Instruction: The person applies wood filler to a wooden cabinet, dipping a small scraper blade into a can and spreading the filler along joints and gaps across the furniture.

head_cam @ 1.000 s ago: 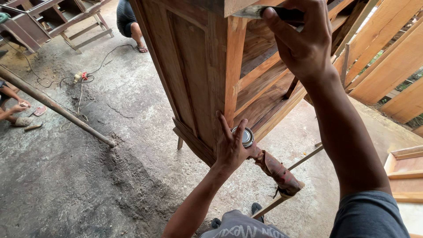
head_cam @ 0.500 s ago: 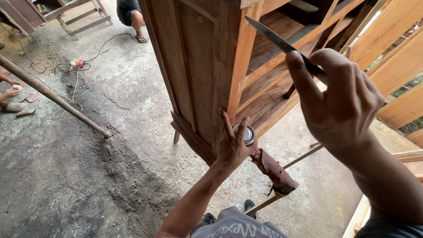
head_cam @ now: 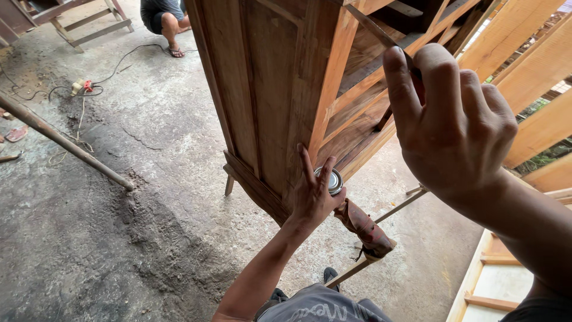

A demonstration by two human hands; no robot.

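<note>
Head view, looking down past both arms. Left hand (head_cam: 314,197) lies flat with fingers spread against the lower front post of a tall wooden cabinet (head_cam: 268,89), while its thumb side hooks a small round tin (head_cam: 329,180), lid up, pressed close to the post; so the left grip is loosely closed on the tin and splayed on the wood at once. Just below the tin a stained, cloth-wrapped bundle (head_cam: 364,228) hangs near the wrist. Right hand (head_cam: 450,128) is raised close to the camera, its grip pinched tight on the handle of a thin flat metal blade (head_cam: 372,27), whose tip points up and left at the cabinet's upper front rail. The cabinet leans, its base edge raised on a short leg (head_cam: 229,186), with open floor under and left of it. Right of the cabinet room is tight: slanted pale planks (head_cam: 524,53) crowd in, and a light wooden frame (head_cam: 494,280) lies at the lower right. A thin stick (head_cam: 381,244) crosses beneath the hands. Floor (head_cam: 119,238) is rough grey concrete, dusty and dark-patched. A long pole (head_cam: 65,143) lies aslant at left, an electric cord (head_cam: 113,68) trails beyond it, and another person (head_cam: 164,15) crouches at the far edge beside a wooden stand (head_cam: 83,21).
</note>
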